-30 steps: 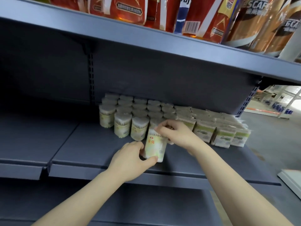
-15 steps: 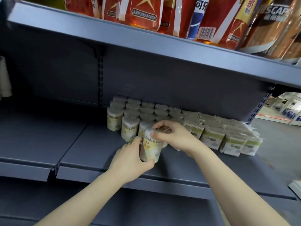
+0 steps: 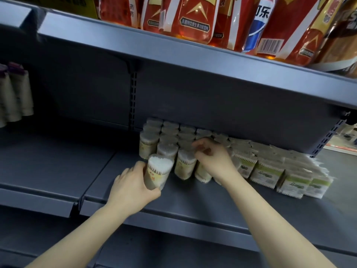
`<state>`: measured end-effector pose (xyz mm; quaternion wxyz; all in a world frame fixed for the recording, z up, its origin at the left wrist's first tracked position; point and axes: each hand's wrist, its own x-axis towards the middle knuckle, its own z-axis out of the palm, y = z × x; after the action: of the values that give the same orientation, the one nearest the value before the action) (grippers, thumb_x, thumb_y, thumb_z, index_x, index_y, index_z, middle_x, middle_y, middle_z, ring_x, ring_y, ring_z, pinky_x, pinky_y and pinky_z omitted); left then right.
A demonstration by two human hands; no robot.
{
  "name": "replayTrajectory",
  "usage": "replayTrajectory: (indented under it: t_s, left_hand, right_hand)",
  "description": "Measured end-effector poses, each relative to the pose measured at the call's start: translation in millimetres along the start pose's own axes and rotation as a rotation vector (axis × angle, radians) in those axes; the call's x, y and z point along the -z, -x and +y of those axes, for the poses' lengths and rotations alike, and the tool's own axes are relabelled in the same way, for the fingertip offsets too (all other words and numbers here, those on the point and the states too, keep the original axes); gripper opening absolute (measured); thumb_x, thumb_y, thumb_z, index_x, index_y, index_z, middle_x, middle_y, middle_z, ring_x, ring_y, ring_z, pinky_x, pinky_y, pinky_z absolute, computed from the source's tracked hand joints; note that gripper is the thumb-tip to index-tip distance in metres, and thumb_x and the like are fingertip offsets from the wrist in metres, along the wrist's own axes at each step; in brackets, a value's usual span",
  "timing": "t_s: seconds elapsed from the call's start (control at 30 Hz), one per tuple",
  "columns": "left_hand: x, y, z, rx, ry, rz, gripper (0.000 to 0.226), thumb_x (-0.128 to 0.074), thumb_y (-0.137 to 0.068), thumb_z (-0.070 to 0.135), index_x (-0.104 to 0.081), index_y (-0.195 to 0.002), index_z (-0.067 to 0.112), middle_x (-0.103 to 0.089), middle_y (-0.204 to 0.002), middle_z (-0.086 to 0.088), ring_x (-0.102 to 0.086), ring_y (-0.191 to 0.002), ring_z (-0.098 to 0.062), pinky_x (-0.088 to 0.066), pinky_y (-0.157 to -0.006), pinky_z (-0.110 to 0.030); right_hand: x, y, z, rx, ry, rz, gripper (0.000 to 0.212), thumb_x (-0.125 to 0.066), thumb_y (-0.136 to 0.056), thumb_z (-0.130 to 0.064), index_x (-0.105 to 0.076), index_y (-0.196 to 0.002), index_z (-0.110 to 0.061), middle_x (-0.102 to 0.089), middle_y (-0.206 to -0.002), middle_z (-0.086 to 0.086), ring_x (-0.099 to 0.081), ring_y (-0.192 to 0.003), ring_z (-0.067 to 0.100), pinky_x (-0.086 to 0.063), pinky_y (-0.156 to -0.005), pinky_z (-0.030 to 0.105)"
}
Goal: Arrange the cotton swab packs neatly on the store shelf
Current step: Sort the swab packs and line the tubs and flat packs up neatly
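The left hand (image 3: 133,187) wraps round one round cotton swab pack (image 3: 157,174) at the front left of the group, thumb and fingers curled about its lower half, the pack leaning slightly and standing on the shelf (image 3: 193,206) just in front of the rows. The right hand (image 3: 213,158) reaches over the front row with fingers bent; it looks to be steadying or nudging the standing packs (image 3: 185,167), though whether it actually grips one cannot be told from this angle. To do the step well, the held pack should be set upright and slid back until it meets the pack behind it, its label facing outward in line with its neighbours, while the right hand keeps the row from toppling. The round packs stand in tight rows back to the rear panel, swab tips upward inside clear wrap. To their right lie the green-labelled rectangular packs (image 3: 267,172), also stacked close. The upper shelf carries red drink bottles (image 3: 193,18).
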<state>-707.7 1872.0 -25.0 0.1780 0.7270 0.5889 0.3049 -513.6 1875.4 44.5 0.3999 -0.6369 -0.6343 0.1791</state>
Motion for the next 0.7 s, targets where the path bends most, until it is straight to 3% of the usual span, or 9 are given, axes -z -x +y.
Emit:
replayTrajectory:
  t_s: [0.17, 0.27, 0.4, 0.47, 0.53, 0.7]
  left_hand:
    - [6, -3, -19, 0.021, 0.002, 0.008, 0.049, -0.07, -0.068, 0.045, -0.047, -0.105, 0.022, -0.055, -0.099, 0.007, -0.05, -0.099, -0.017, -0.042, -0.079, -0.032]
    - [5, -4, -23, 0.022, 0.011, 0.011, 0.047, -0.069, -0.067, 0.046, -0.049, -0.104, 0.022, -0.056, -0.1, 0.007, -0.05, -0.1, -0.018, -0.043, -0.079, -0.033]
    - [7, -5, -26, -0.014, 0.066, 0.01, 0.082, -0.055, -0.055, 0.064, -0.039, -0.128, 0.031, -0.053, -0.113, 0.011, -0.047, -0.108, -0.015, -0.042, -0.089, -0.034]
    - [8, -5, -26, -0.079, 0.086, 0.052, 0.088, -0.055, -0.059, 0.063, -0.03, -0.137, 0.033, -0.046, -0.123, 0.015, -0.041, -0.114, -0.011, -0.038, -0.096, -0.032]
    - [8, -5, -27, -0.183, 0.055, 0.115, 0.083, -0.049, -0.064, 0.062, -0.03, -0.14, 0.034, -0.039, -0.124, 0.018, -0.034, -0.112, -0.007, -0.036, -0.095, -0.031]
    - [4, -13, -34, -0.376, -0.133, 0.217, 0.058, -0.042, -0.077, 0.041, -0.052, -0.13, 0.018, -0.056, -0.129, 0.002, -0.037, -0.115, -0.014, -0.04, -0.087, -0.035]
  right_hand:
    - [-8, -6, 3, 0.02, 0.039, 0.029, 0.031, -0.052, -0.081, 0.0, -0.06, -0.106, -0.015, -0.055, -0.087, -0.007, -0.051, -0.078, 0.006, -0.036, -0.059, 0.003]
    - [-13, -9, 3, 0.018, 0.046, 0.052, 0.036, -0.05, -0.08, 0.0, -0.058, -0.111, -0.016, -0.055, -0.091, -0.003, -0.054, -0.084, 0.013, -0.039, -0.064, 0.013]
    - [-18, -12, 2, 0.008, 0.079, 0.05, 0.036, -0.052, -0.081, -0.004, -0.058, -0.113, -0.018, -0.052, -0.086, -0.011, -0.053, -0.086, 0.012, -0.038, -0.066, 0.02]
    - [-20, -14, 0, 0.016, 0.114, 0.049, 0.036, -0.052, -0.081, -0.005, -0.059, -0.114, -0.016, -0.057, -0.092, -0.007, -0.056, -0.088, 0.015, -0.04, -0.07, 0.022]
    - [-24, -16, -2, 0.047, 0.157, 0.049, 0.034, -0.051, -0.081, -0.004, -0.06, -0.113, -0.012, -0.062, -0.107, 0.004, -0.058, -0.1, 0.021, -0.044, -0.079, 0.026]
    - [-33, -24, -5, 0.153, 0.277, -0.031, 0.034, -0.048, -0.085, -0.003, -0.06, -0.116, -0.009, -0.059, -0.12, 0.013, -0.053, -0.112, 0.028, -0.044, -0.087, 0.034]
